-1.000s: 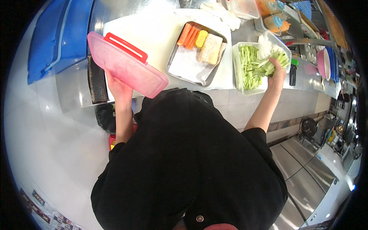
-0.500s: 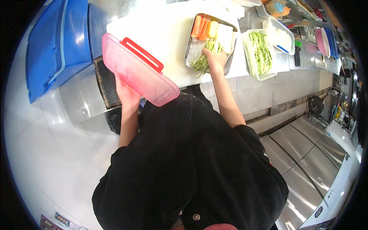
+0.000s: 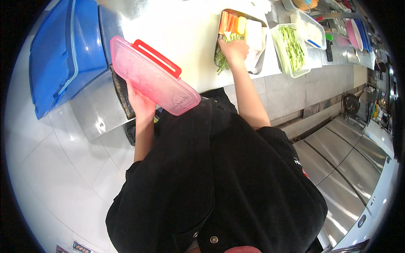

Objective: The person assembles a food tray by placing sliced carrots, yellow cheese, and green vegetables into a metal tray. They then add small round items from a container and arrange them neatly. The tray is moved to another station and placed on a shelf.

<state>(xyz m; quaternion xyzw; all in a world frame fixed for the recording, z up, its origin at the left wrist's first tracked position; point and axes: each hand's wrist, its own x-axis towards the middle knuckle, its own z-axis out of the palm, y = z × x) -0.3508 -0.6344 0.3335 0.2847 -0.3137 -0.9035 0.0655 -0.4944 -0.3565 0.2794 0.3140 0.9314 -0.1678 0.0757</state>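
Observation:
A translucent pink plastic container lid (image 3: 156, 80) with a red clip along one edge is tilted in front of my body, gripped at its lower left side by my left hand (image 3: 141, 103). My right hand (image 3: 235, 52) is curled over thin green vegetable strips (image 3: 222, 61) in the left part of a metal tray (image 3: 260, 63). Its thumb lies across the strips, and the hand hides some of them. Orange sticks (image 3: 228, 22), a yellow piece (image 3: 241, 25) and white blocks (image 3: 253, 34) sit in the same tray.
A white cutting board (image 3: 181, 46) lies under the tray. To the right stand a clear container (image 3: 306, 69) of green strips and another with white contents (image 3: 310, 29). A large blue bin (image 3: 86, 55) is at the left, and a steel cabinet (image 3: 337, 168) at the right.
My right hand has moved slightly up within the tray, and the green strips now lie closer in against the orange sticks. The lid stays in my left hand. The whole view has shifted slightly.

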